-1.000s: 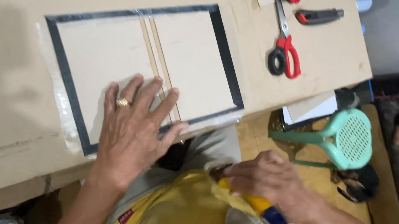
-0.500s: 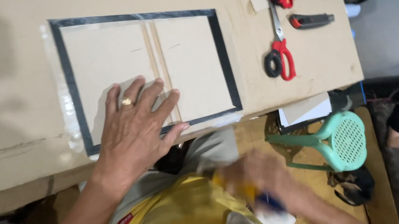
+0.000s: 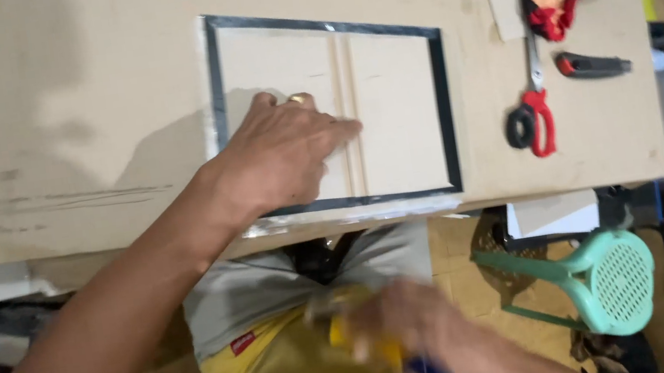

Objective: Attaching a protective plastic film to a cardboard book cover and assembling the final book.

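Tan worktable (image 3: 59, 95), green plastic stool (image 3: 600, 274) below, perhaps yellowish floor (image 3: 460, 268).

Premises are presenting as a small craft workshop. A raw board worktable (image 3: 59, 95) is filling the upper frame, with red-handled scissors (image 3: 530, 102) and a utility knife (image 3: 592, 65) lying at upper right. A green plastic stool (image 3: 600, 279) is standing at lower right.

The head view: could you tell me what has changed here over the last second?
The right hand has moved, now blurred in motion below the table edge, gripping a yellow and blue object. The left hand stays pressed flat on the board with black taped edges. The scissors and the utility knife lie as before on the table; only the camera's framing shifted.
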